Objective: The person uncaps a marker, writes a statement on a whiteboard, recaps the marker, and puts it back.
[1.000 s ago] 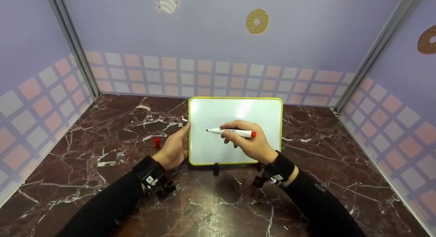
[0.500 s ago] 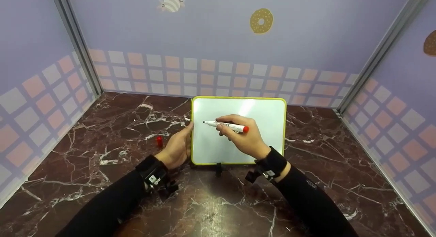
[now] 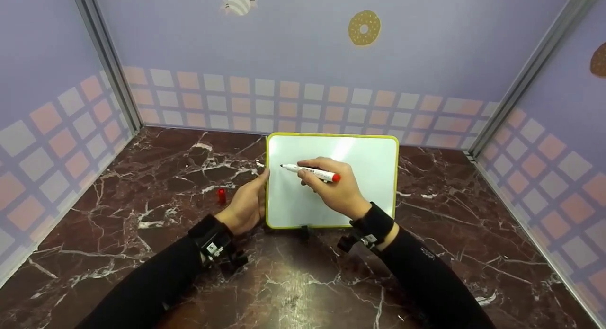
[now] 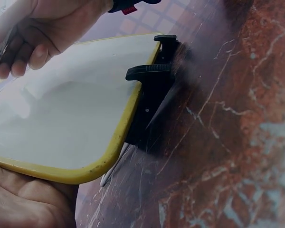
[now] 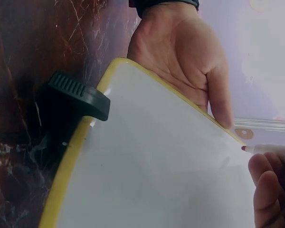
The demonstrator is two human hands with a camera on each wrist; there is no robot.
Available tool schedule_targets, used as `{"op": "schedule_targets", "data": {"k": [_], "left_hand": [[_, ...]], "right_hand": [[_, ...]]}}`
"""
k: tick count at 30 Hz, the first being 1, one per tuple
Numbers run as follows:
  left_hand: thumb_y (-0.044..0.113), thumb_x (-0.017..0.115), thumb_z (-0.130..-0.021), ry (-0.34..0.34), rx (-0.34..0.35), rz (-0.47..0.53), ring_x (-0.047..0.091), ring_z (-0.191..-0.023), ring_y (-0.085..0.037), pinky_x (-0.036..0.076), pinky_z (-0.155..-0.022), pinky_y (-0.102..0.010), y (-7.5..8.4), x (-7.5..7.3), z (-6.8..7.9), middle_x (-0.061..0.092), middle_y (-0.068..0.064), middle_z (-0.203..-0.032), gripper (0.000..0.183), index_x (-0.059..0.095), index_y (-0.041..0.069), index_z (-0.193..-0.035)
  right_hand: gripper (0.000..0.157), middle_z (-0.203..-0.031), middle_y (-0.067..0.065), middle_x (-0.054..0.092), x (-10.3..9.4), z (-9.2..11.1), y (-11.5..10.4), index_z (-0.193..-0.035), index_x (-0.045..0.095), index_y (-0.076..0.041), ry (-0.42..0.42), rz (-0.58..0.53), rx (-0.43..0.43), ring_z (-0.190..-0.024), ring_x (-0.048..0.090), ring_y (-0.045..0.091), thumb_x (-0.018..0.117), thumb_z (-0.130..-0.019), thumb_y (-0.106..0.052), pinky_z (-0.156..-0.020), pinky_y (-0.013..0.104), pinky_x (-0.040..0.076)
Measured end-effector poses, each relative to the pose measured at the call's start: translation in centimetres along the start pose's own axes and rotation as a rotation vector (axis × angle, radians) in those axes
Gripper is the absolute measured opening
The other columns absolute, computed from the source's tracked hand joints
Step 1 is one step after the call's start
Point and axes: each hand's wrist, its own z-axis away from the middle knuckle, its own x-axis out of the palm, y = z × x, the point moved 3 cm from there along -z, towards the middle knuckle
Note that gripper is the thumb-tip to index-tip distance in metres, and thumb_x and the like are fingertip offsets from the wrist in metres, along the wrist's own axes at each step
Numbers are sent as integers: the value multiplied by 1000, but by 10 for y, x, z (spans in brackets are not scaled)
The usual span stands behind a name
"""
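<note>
A small whiteboard [image 3: 293,201] with a yellow rim leans back on a black stand [image 4: 149,102], whose hooked feet catch its lower edge. My left hand [image 3: 246,203] holds the board's left edge, thumb along the rim and the other fingers hidden behind. Between thumb and fingers, my right hand [image 3: 338,184] pinches a white marker [image 3: 310,172] with a red end. The marker's dark uncapped tip points left, close to the upper left part of the board. No marks show on the white surface. A red marker cap [image 3: 221,195] stands on the table left of my left hand.
The dark red marbled tabletop [image 3: 142,253] is enclosed by lilac panels [image 3: 293,45] at the back and both sides. Metal posts [image 3: 106,59] rise at the back corners. Wrist-worn cameras sit below both hands, near the board's lower edge.
My right hand has carried the marker up and left across the board, slowing over the last half second. The left hand keeps its place at the edge; the head view has shifted slightly.
</note>
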Motion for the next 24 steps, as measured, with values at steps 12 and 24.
{"op": "schedule_targets", "data": {"k": [12,24], "left_hand": [[57,36,-120,38,7,-21,68,-135,-35,59,-109,-55,-1,-1,1,66,-20,-151,70,50,2,-160],[55,35,-121,41,11,-15,69,-134,-34,59,-109,-55,-1,0,1,68,-19,-149,68,52,0,-158]], "right_hand": [[19,-101,12,82,4,-2,1,-123,81,5,4,-6,-20,-80,80,26,78,-105,-1,-65,23,61],[20,-102,14,82,8,-1,4,-123,82,4,4,-12,-10,-80,80,30,79,-104,1,-66,22,61]]}}
